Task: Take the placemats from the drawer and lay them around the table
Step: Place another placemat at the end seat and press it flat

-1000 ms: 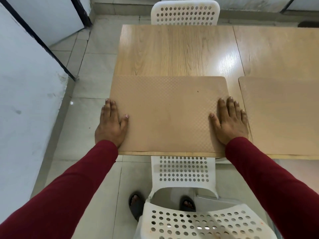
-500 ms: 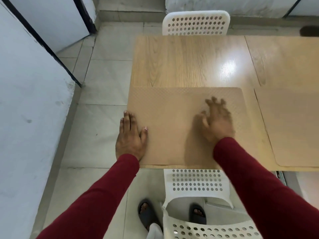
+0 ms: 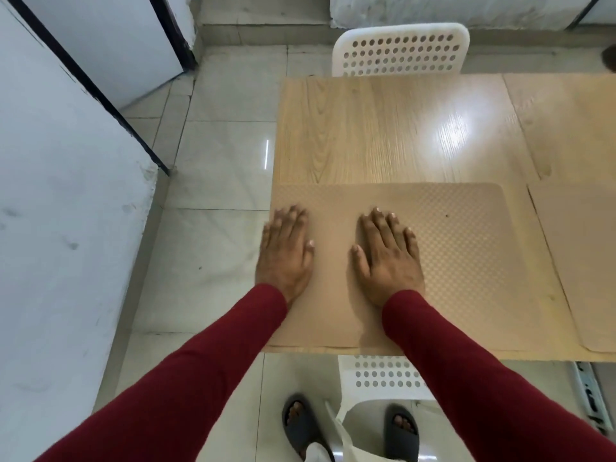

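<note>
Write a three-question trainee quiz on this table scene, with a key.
1. True or false: both hands lie flat on the near placemat.
2. Which hand sits at that placemat's outer edge, over the table corner? A) left hand B) right hand
3. Fill in: a second placemat lies to the ____ of the near one.

Key: 1 true; 2 A; 3 right.
</note>
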